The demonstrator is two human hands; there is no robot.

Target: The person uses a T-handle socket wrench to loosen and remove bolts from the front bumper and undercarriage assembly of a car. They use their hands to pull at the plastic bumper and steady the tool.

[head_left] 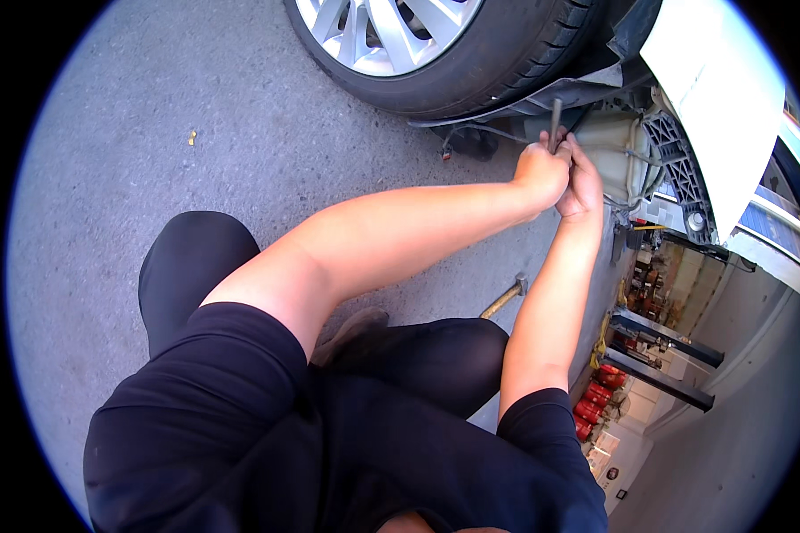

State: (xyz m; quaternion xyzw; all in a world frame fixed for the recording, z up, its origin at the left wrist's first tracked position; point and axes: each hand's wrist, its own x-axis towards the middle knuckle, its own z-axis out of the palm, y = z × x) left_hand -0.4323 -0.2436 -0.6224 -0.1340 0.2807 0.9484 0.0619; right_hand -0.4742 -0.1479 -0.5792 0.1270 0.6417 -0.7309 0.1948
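Note:
My left hand (543, 174) is closed around a grey metal rod-like tool (556, 117), whose end sticks up past my fingers. Right beside it, my right hand (583, 184) reaches up with bent fingers close to the tool. What those fingers hold, if anything, is hidden. Both hands are at the opened-up corner of a car, in front of a pale, cloudy plastic part (620, 147) and below the dark wheel-arch liner (578, 89). A black ribbed bracket (676, 155) runs along the edge of the white body panel (716, 98).
A car wheel (453, 75) with silver spokes stands beyond my hands. On the floor, a hammer (505, 297) with a yellowish handle lies near my knee. A small yellow scrap (192, 138) is at the left. Red containers (596, 400) and lift-like dark beams (658, 377) stand at the right.

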